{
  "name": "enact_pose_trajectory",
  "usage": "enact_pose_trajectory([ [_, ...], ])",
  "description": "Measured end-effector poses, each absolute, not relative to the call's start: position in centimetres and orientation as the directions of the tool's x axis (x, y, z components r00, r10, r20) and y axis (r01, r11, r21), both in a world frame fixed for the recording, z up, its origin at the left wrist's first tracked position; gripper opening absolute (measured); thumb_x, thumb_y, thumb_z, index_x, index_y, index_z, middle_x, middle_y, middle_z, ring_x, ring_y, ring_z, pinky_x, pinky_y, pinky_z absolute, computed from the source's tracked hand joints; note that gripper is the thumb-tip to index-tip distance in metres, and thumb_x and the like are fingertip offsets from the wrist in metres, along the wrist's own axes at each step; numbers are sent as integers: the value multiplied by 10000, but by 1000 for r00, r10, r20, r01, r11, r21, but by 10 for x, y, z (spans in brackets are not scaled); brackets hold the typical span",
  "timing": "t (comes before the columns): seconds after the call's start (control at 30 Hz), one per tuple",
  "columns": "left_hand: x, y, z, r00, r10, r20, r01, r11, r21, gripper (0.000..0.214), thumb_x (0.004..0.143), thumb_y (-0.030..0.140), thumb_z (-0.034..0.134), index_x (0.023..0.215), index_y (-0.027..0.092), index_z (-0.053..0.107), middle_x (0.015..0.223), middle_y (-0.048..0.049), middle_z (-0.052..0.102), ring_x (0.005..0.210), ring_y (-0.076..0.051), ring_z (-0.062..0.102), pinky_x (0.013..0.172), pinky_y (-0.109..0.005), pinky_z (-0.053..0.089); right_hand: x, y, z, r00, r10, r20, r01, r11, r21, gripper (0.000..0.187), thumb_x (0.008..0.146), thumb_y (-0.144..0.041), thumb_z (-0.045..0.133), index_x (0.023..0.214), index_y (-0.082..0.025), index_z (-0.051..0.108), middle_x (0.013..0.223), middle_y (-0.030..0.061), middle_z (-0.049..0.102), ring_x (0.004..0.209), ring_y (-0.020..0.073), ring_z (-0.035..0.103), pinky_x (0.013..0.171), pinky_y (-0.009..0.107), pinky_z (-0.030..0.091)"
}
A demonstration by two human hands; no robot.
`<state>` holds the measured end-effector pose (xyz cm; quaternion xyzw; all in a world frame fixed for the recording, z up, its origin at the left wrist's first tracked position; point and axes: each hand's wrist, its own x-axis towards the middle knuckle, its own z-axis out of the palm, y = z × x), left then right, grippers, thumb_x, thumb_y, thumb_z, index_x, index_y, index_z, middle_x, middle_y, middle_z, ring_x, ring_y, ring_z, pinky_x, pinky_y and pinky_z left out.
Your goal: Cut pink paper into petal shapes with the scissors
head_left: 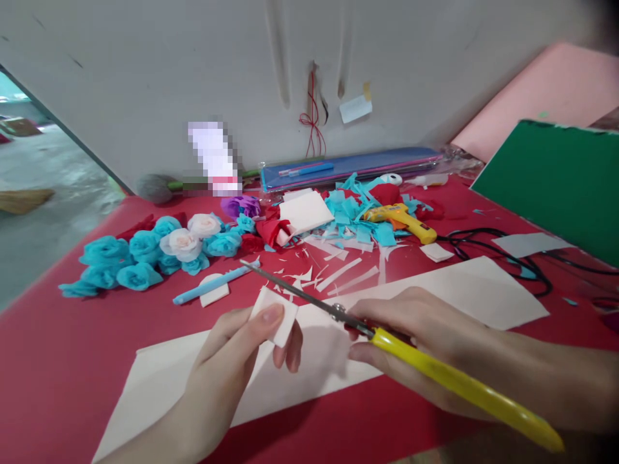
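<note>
Left hand [232, 361]: closed, pinching a small white paper piece [280, 319] between thumb and fingers, above the large white sheet [459, 290] at the desk's [58, 361] near edge. Right hand [416, 335]: gripping yellow-handled scissors [401, 349], blades against the piece's top edge. Blue paper roses [140, 258]: towards the left edge.

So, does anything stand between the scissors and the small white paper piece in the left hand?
Nothing visible does. The scissors in the right hand reach the top edge of the paper piece that the left hand pinches; the big white sheet lies only underneath.
</note>
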<state>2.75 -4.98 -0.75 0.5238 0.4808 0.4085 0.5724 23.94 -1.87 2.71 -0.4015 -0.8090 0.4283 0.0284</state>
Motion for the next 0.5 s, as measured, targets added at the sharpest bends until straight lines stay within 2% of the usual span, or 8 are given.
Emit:
enact_pose_trajectory([
  [0.1,28,-50,-2,180,979,-96,100,79,992,425,857,357,393,486,190,517,510,12,515,526,-129,416,581,-238,358,244,-17,39,-744,584,-323,574,312,-758,185,894,-277,390,991,-182,515,793,8,565,636,94,475,555,194,353],
  [0.2,29,-52,2,170,983,-66,131,44,990,441,852,384,381,474,193,507,499,10,491,504,-134,377,578,-247,368,249,-15,38,-794,525,-307,526,338,-781,191,842,-217,463,1027,-168,479,836,19,564,655,103,476,559,195,372],
  [0.27,30,-53,2,177,982,-61,111,42,993,441,856,383,373,482,197,516,501,10,496,507,-138,378,588,-252,372,248,-16,30,-780,566,-268,521,348,-780,198,810,-185,500,1006,-172,478,826,14,569,661,108,482,574,197,379],
  [0.4,29,-54,-3,214,975,-58,29,53,998,422,866,371,374,510,199,522,566,-2,535,573,-151,440,597,-256,361,239,-25,17,-709,674,-206,548,344,-762,102,826,-161,464,916,-182,508,666,-11,544,607,109,491,576,202,388],
  [0.5,28,-55,-6,220,973,-70,-26,77,997,402,869,355,388,530,198,535,596,-1,532,590,-151,450,634,-258,383,233,-31,15,-712,669,-214,536,321,-781,74,836,-183,456,872,-190,521,596,-19,516,627,122,519,613,209,413],
])
